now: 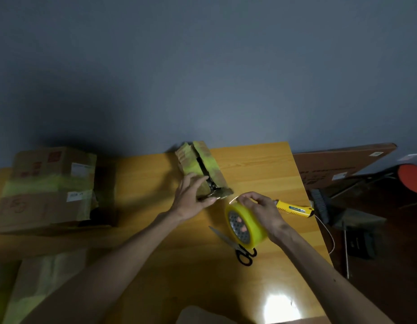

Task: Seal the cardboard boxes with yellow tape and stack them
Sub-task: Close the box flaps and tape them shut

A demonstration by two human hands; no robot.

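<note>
Orange-brown wooden bench (142, 230). Stacked brown cardboard boxes w/ yellow tape (51, 183) sit well left of the L fingers. Small taped cardboard box (203, 164): L hand (191, 197) fingers straight, touching its near end. R hand (263, 211) fingers curl round yellow tape roll (246, 226). Black-handled scissors (235, 244) lie just below it. Yellow utility knife (294, 208) is just right of the R fingers.

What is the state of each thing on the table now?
small box: top flaps apart, left hand rests on it
tape roll: held by right hand
scissors: closed, lying flat
utility knife: lying, blade unclear
left boxes: taped, stacked
</note>
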